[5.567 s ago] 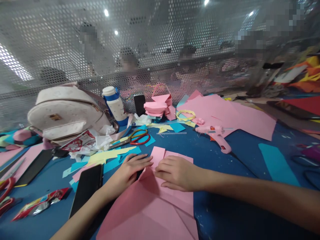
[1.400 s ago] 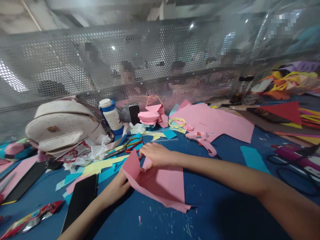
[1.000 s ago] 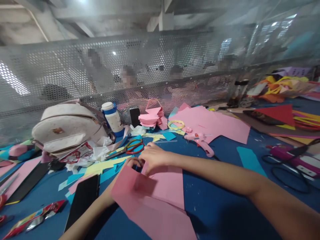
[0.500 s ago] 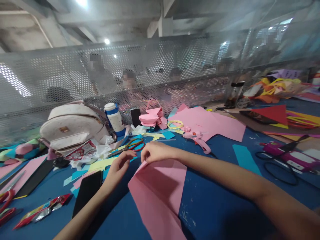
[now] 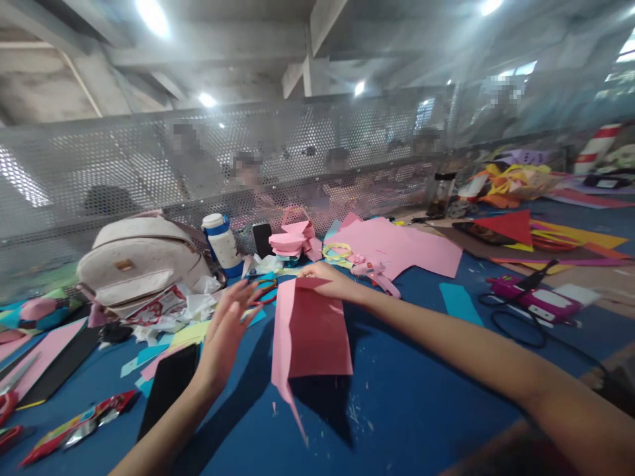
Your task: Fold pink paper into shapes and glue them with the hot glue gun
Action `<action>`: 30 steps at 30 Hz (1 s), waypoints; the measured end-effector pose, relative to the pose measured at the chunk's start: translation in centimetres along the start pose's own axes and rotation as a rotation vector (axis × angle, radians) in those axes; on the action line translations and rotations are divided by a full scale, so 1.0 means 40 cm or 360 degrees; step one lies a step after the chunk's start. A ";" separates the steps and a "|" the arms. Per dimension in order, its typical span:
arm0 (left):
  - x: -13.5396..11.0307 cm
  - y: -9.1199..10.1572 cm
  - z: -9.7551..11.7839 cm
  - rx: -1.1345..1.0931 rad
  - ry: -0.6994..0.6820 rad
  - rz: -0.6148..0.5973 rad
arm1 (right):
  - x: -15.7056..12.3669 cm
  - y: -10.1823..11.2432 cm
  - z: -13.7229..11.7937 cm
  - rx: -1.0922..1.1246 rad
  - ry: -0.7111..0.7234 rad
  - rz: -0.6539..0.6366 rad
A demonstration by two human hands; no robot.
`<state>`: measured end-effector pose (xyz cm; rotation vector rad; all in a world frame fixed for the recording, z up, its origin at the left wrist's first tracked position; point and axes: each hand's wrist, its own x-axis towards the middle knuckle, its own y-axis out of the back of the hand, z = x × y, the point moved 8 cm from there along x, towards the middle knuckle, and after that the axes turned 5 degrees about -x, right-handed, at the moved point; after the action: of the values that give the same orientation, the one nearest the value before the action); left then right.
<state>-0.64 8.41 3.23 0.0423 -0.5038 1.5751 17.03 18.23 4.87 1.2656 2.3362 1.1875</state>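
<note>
A folded sheet of pink paper (image 5: pixel 317 337) stands raised over the blue table. My right hand (image 5: pixel 330 281) grips its top edge, fingers partly hidden behind the paper. To the left, my left hand (image 5: pixel 225 330) is raised beside the sheet with its fingers apart, holding nothing. Scissors with orange-and-green handles (image 5: pixel 266 289) lie just beyond the left fingertips. A dark phone (image 5: pixel 169 387) rests beneath my left forearm. Past my right wrist lies a pink glue gun (image 5: pixel 378 276).
A white backpack (image 5: pixel 143 258) and a white-and-blue bottle (image 5: pixel 222 244) stand at the back left. Large pink sheets (image 5: pixel 411 244) lie behind the glue gun. On the right sits a purple device (image 5: pixel 536 297) with a black cord. A red wrapper (image 5: pixel 79 426) lies at front left.
The pink paper has been lifted and turned more upright in my right hand. My left hand has opened and risen away from the sheet. The view has shifted slightly.
</note>
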 end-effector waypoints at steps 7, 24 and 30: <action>-0.184 -0.112 0.332 0.1073 -0.1603 0.0064 | -0.074 -0.086 0.090 0.0527 -0.0439 -0.0124; -0.225 -0.201 -0.092 0.2051 -0.0713 -0.1064 | -0.247 -0.142 0.053 0.0411 -0.0286 -0.0765; -0.221 -0.197 -0.094 0.2099 -0.0772 -0.1045 | -0.241 -0.128 0.030 -0.0178 0.0237 -0.0405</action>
<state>8.68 1.26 -0.80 1.4564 0.2620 0.9820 20.42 9.82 -1.33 0.8396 2.4057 1.3424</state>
